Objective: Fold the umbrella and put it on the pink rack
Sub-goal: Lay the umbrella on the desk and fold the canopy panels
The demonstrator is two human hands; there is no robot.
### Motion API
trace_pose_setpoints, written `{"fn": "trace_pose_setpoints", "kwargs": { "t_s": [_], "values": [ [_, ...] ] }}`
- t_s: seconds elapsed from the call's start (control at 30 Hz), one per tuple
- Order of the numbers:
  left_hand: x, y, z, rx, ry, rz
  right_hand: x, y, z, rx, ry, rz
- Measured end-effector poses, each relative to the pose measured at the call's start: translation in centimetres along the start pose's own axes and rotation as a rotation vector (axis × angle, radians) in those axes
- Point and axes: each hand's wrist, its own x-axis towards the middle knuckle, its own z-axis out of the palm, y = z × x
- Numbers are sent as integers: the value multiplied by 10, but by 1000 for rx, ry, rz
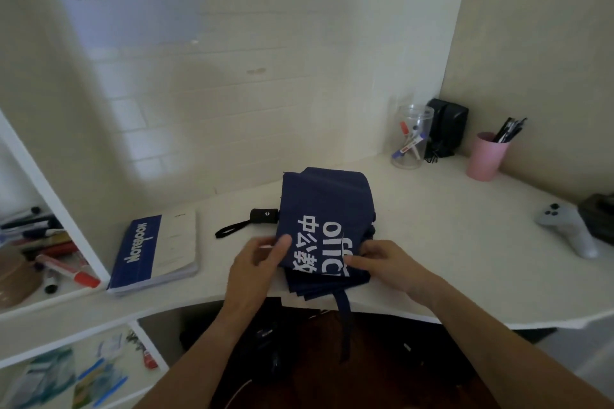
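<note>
Blue notebook [154,252] lies on the white bench [448,242] at left, black umbrella handle [264,216] with wrist loop just right of it. Navy umbrella [327,209] canopy is laid flat mid-bench, near edge pinched by left hand [257,262] and pressed by right hand [387,262], its strap hanging off the front. Pink pen cup [486,156] and grey controller [568,229] sit far right.

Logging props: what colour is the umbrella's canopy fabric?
Navy blue with white printed lettering, on the umbrella in the head view.
</note>
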Motion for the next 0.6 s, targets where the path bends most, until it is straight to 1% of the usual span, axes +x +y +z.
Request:
{"fn": "trace_pose_setpoints", "kwargs": {
  "t_s": [0.03,0.1,0.17,0.23,0.3,0.37,0.47,0.6],
  "values": [
    [1,5,3,-104,81,-54,-2,0,0,1,6,13],
    [-2,7,9,-67,106,-20,-4,1,0,43,12,39],
    [-7,4,12,21,55,62,-5,4,-1,117,20,56],
    [-8,-2,13,108,-2,90,-4,6,-1,153,56,61],
    [-9,-9,12,228,-39,123,-4,7,2,143,116,59],
    [-12,-13,10,290,-46,131,-4,9,5,158,195,46],
    [-16,-13,9,243,-90,75,-6,10,7,237,272,68],
    [-17,-10,9,188,-118,75,-5,11,4,269,238,102]
  ]
}}
